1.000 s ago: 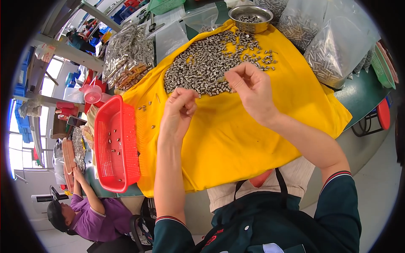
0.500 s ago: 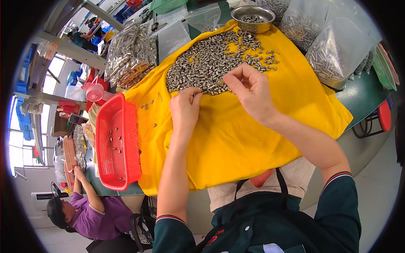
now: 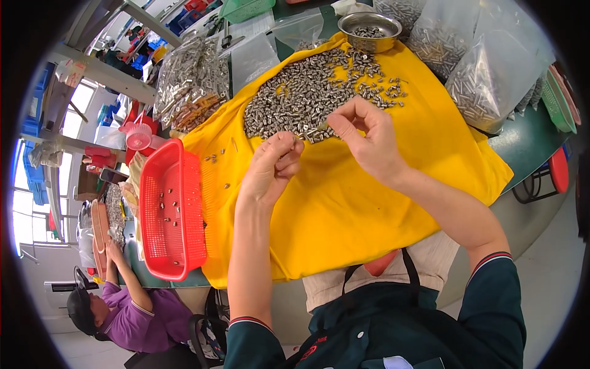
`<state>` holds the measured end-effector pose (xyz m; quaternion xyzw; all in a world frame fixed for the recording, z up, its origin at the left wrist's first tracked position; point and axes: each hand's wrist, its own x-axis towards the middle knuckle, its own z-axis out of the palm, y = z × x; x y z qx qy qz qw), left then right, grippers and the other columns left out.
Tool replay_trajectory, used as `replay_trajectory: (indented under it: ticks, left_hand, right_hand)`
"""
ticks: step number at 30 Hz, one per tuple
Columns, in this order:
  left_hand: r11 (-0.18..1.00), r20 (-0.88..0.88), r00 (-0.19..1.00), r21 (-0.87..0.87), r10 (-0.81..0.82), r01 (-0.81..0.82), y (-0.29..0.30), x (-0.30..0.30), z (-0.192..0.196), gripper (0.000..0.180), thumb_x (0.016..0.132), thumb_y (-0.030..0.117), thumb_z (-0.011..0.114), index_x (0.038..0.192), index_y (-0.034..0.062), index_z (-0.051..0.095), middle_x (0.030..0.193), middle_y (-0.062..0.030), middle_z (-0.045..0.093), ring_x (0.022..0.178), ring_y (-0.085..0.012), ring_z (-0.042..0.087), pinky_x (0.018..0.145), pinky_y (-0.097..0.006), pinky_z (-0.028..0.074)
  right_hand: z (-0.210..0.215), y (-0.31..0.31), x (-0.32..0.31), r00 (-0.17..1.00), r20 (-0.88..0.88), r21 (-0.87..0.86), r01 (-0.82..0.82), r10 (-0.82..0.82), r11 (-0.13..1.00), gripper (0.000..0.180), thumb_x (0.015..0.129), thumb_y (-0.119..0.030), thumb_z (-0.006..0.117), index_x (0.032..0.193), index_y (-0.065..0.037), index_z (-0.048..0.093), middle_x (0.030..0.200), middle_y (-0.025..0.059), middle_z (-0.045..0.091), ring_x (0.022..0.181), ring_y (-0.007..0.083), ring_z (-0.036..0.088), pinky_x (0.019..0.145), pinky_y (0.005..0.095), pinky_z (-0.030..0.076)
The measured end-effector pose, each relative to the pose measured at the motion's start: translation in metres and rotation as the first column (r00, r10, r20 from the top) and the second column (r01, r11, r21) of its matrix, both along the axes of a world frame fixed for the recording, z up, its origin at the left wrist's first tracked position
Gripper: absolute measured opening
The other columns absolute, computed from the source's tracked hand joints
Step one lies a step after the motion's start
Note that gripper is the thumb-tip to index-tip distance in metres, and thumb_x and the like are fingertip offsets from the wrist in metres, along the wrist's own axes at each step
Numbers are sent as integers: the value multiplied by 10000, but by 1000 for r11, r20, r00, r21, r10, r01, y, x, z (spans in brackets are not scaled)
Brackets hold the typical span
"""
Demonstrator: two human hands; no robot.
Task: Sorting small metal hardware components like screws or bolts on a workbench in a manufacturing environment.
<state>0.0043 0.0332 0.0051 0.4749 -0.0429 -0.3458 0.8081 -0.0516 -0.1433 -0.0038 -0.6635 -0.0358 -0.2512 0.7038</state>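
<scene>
A heap of small metal cylindrical parts lies spread over a yellow cloth. At the heap's near edge, my left hand is turned with its thumb and forefinger pinched together. A tiny shiny metal part shows at those fingertips. My right hand is a short way to the right, also in a pinch, fingertips pointing toward the left hand. What sits between the right fingertips is too small to make out. The two hands are apart from each other.
A red plastic basket with a few parts inside stands left of the cloth. Behind the heap is a steel bowl of parts. Bags of metal pieces stand at the right, another bagged pile at the left. A person in purple sits at far left.
My left hand has drawn back slightly from the heap and rolled, so its pinched fingertips now show. The right hand has stayed nearly in place, still pinched.
</scene>
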Motion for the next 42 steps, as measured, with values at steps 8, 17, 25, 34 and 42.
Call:
replay_trajectory:
  ticks: [8,17,25,34,42]
  left_hand:
    - [999,50,998,-33,-40,42,-4,-4,-2,53,813,71,585,866,69,582,778,-49,590,519,-24,336,459,-158,274]
    - [998,72,996,-28,-48,50,-3,-4,-1,42,811,64,592,850,56,602,756,-58,594,522,-27,349,460,-160,281]
    - [999,88,995,6,-45,44,-3,-4,1,49,807,56,596,850,39,612,742,-62,597,517,-29,369,457,-159,275]
    - [997,145,989,73,-32,22,0,-2,-5,40,795,47,607,833,41,618,744,-73,608,526,-31,398,454,-170,274]
    - [999,82,996,1,-32,32,-5,-5,-1,139,877,126,512,962,31,569,827,-78,598,495,-34,325,452,-159,276]
  right_hand:
    - [2,2,-3,992,126,-150,4,15,989,85,769,-64,621,724,-13,570,644,31,559,544,77,488,500,216,394]
    - [2,2,-2,985,175,-171,35,-5,985,91,765,-57,623,717,-6,566,633,43,552,518,93,485,480,223,396]
    - [2,2,-2,988,154,-186,19,10,982,92,765,-54,621,717,-4,560,633,45,552,515,99,483,477,229,395]
    - [-2,3,-3,990,138,-229,23,9,973,79,771,-50,611,723,-9,562,646,45,563,531,97,498,492,229,405]
    - [3,0,-2,992,117,-19,56,-53,998,90,782,-67,611,728,-14,563,665,24,576,561,69,500,511,212,408]
